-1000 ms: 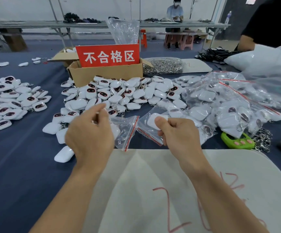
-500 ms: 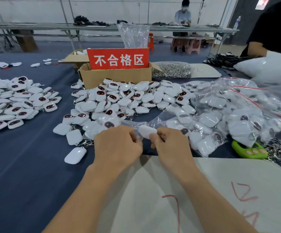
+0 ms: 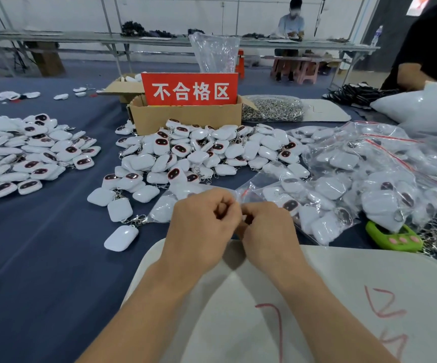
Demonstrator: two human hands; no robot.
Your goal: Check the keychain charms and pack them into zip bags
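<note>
My left hand (image 3: 201,226) and my right hand (image 3: 267,229) meet knuckle to knuckle above the near edge of the blue table. Both pinch a small clear zip bag (image 3: 246,193) with a red seal line; the charm inside is hidden behind my fingers. A heap of white keychain charms (image 3: 199,153) with dark faces lies just beyond my hands. A second heap of charms (image 3: 29,153) lies at the left. Packed zip bags (image 3: 369,179) pile up at the right.
A cardboard box (image 3: 186,116) with a red sign stands behind the middle heap. A bag of metal clasps (image 3: 272,108) lies to its right. A green counter (image 3: 393,237) sits at the right. A white sheet (image 3: 343,297) covers the near table. Other people work at the back and right.
My hands came together from holding the bag stretched apart; the charm seen between my fingertips half a second ago is now covered by them.
</note>
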